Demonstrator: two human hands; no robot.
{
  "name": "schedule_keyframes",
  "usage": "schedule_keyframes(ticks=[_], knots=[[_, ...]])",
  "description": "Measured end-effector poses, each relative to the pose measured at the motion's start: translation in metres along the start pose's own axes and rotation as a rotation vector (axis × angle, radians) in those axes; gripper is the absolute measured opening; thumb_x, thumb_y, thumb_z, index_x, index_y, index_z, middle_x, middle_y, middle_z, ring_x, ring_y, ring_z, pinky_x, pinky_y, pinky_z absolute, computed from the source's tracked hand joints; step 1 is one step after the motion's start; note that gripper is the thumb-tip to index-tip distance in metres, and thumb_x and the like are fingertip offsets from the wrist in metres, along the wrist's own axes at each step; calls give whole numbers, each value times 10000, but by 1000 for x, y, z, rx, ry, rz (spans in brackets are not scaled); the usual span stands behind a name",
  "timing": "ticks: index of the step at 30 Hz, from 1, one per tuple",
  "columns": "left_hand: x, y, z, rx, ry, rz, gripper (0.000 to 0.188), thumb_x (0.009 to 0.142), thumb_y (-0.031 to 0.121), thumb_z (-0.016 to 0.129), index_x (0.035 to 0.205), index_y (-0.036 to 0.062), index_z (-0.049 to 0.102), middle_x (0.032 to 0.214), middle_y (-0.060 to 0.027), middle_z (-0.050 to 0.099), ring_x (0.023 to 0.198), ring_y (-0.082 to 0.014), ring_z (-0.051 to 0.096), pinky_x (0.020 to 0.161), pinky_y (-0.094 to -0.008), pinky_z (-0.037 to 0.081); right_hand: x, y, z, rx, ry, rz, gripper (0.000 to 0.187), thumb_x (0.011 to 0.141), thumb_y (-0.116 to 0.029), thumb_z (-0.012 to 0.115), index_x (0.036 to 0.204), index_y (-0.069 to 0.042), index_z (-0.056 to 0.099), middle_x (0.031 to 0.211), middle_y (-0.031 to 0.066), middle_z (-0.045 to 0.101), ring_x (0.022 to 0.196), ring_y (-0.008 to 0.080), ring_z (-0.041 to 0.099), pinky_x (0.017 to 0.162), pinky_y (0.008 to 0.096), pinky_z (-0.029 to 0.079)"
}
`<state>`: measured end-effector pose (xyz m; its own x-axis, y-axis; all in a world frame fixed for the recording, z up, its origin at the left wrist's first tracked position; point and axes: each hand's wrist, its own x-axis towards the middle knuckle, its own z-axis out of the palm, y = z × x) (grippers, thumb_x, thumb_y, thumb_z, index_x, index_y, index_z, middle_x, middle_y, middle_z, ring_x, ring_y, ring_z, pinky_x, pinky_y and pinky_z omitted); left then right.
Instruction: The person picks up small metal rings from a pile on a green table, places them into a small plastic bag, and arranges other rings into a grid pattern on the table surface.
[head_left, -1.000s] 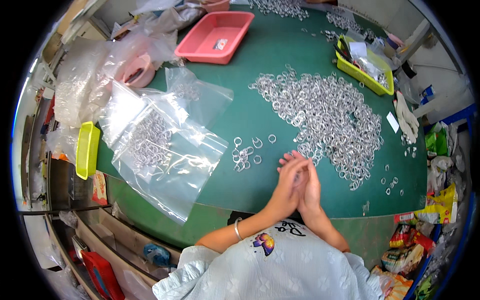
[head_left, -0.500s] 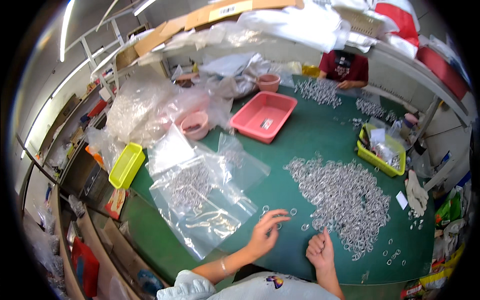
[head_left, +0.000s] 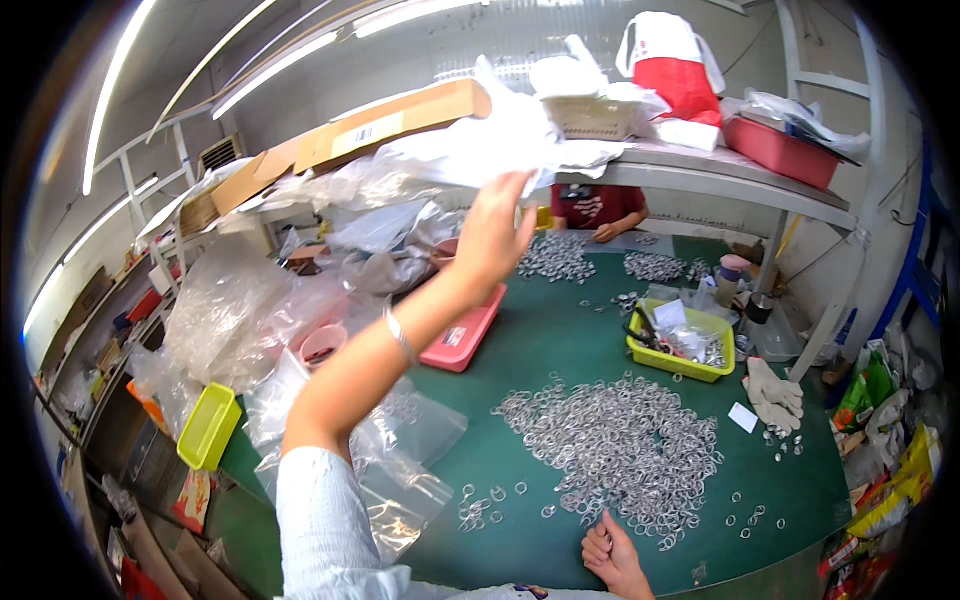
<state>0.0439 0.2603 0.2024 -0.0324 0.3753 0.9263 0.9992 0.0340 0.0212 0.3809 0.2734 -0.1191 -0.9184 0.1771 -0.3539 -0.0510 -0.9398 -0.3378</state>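
My left hand (head_left: 492, 235) is raised high at arm's length, in front of the white plastic sheeting (head_left: 490, 135) on the shelf. Its fingers are apart; whether they touch the plastic I cannot tell. Low on the right, my right hand (head_left: 612, 556) is closed, thumb up, by the near edge of a big pile of silvery metal rings (head_left: 620, 450). Anything inside that fist is hidden. Several loose rings (head_left: 480, 508) lie left of the pile. Behind my left forearm are clear plastic bags (head_left: 400, 495), partly covered.
A pink tray (head_left: 470, 335) is half hidden by my arm. Yellow-green baskets stand left (head_left: 210, 428) and right (head_left: 690, 362), the right one filled. Gloves (head_left: 773, 395) lie at the right. A shelf (head_left: 740, 185) spans the table; across it sits another person (head_left: 600, 208).
My left hand has risen from the loose rings beside the bags up to the shelf. The view has tilted up and turned right. My right hand remains closed near the pile.
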Motion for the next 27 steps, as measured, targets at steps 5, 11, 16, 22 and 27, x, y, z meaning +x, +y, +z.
schedule_keyframes(ticks=[5, 11, 16, 22, 27], knots=[[117, -43, 37, 192, 146, 141, 369, 801, 72, 598, 1164, 19, 563, 1133, -206, 585, 1056, -377, 549, 920, -417, 438, -23, -24, 10, -249, 64, -156, 396, 967, -286, 504, 698, -3, 570, 469, 4, 320, 403, 114, 326, 386, 243, 235], [176, -91, 81, 373, 245, 108, 339, 775, 77, 598, 1112, 57, 628, 1058, -125, 637, 1002, -307, 595, 858, -440, 466, -41, -160, 124, -1334, 198, -734, 230, 908, -186, 569, 979, -3, 688, 550, -23, 530, 451, 31, 448, 427, 203, 363], [190, -98, 83, 556, 104, 79, 196, 789, 125, 629, 969, 83, 694, 959, -100, 657, 931, -294, 613, 802, -408, 487, 47, -276, 240, -1965, -40, -1749, 223, 841, -83, 612, 1056, -31, 641, 874, 218, 645, 722, 347, 636, 657, 368, 500], [211, -102, 79, 565, 252, 331, 105, 796, 98, 585, 775, 66, 682, 831, -71, 620, 872, -281, 593, 740, -409, 461, 128, -345, 371, -1977, 242, -1943, 272, 865, -205, 600, 1118, -110, 635, 844, 212, 654, 800, 394, 626, 683, 458, 504], [207, -111, 81, 620, 14, 492, 92, 723, 44, 565, 775, 71, 636, 876, -111, 600, 941, -302, 542, 805, -411, 414, 178, -352, 415, -1994, 368, -2023, 274, 871, -264, 584, 1096, -124, 651, 905, 187, 671, 846, 375, 647, 723, 443, 520]])
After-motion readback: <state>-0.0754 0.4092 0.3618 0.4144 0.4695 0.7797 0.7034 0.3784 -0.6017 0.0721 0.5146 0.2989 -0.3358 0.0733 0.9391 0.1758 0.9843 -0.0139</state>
